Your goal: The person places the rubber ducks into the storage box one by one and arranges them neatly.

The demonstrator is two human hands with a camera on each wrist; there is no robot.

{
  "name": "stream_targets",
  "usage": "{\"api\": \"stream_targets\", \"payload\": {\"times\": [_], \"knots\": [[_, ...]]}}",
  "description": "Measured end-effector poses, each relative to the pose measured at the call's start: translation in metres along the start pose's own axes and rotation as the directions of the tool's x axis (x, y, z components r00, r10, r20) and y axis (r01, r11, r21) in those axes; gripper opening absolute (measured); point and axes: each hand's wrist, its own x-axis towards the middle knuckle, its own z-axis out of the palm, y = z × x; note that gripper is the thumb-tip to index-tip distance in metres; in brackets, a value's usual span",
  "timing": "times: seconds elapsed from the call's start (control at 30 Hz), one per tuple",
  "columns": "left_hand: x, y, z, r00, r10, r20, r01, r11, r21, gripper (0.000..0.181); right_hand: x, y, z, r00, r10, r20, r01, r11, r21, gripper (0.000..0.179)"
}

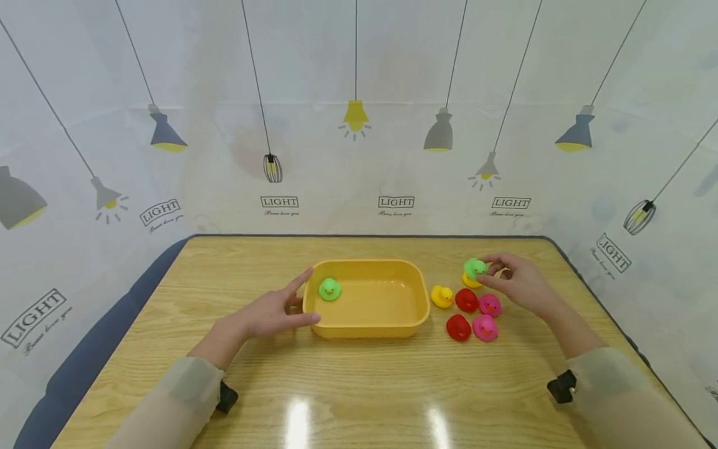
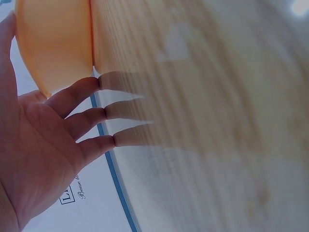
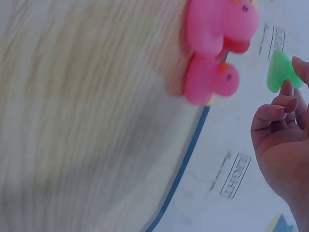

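Observation:
A yellow plastic tub [image 1: 370, 332] stands on the table with a green rubber duck [image 1: 330, 289] inside at its left end. My left hand [image 1: 275, 310] rests against the tub's left end, thumb and index finger spread along the rim. In the left wrist view, its other fingers touch the tabletop. To the tub's right, my right hand [image 1: 518, 280] pinches another green rubber duck [image 1: 475, 268] between thumb and fingers, raised above a partly hidden yellow duck [image 1: 470, 282]. Below it sit two red ducks [image 1: 467, 300], two pink ducks [image 1: 485, 327] and a second yellow duck [image 1: 442, 297].
The wooden table [image 1: 359, 380] ends at a dark edge [image 1: 364, 236] at the back. Behind it hangs a white sheet [image 1: 314, 125] printed with lamps, which also runs down both sides.

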Motion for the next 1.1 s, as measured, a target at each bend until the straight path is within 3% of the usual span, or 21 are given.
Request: {"api": "stream_targets", "payload": {"times": [0.4,0.8,1.1], "knots": [[0.001,-0.001,0.001,1.0,-0.011,0.002,0.011,1.0,-0.014,0.109,0.011,-0.053,0.038,0.994,-0.068,0.08,0.059,0.991,0.116,0.046],[0.0,0.0,0.001,1.0,-0.011,0.003,0.012,1.0,-0.006,0.109,0.025,-0.085,0.083,0.973,-0.187,0.135,0.153,0.962,0.226,0.039],[0.0,0.0,0.001,1.0,-0.01,0.002,0.01,1.0,-0.01,0.11,0.034,-0.112,0.108,0.96,-0.225,0.169,0.196,0.965,0.172,0.037]]}}
